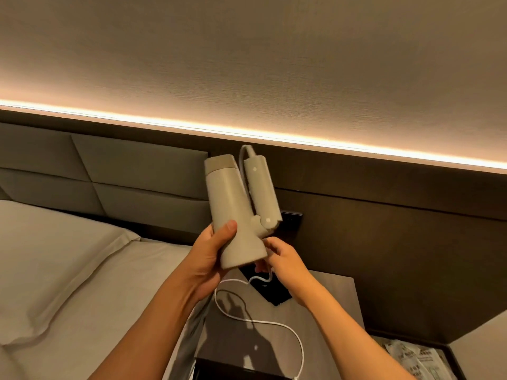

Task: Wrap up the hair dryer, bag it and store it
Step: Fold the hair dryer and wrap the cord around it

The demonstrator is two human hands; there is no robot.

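A beige hair dryer point(233, 204) is held up in front of the dark wall panel, its handle folded up alongside the barrel. My left hand point(211, 256) grips the wide lower end of the barrel, thumb on its front. My right hand point(277, 259) pinches the white cord point(274, 325) just below the dryer. The cord leaves the top of the handle, passes behind the dryer, then loops loosely over the nightstand point(323, 319) and runs off the bottom edge.
A bed with a white pillow point(55, 264) and padded headboard point(123, 171) lies on the left. A black panel point(269, 292) lies on the nightstand under my hands. A wall socket plate point(292, 220) sits behind the dryer. A bin with plastic wrappers point(417, 357) stands bottom right.
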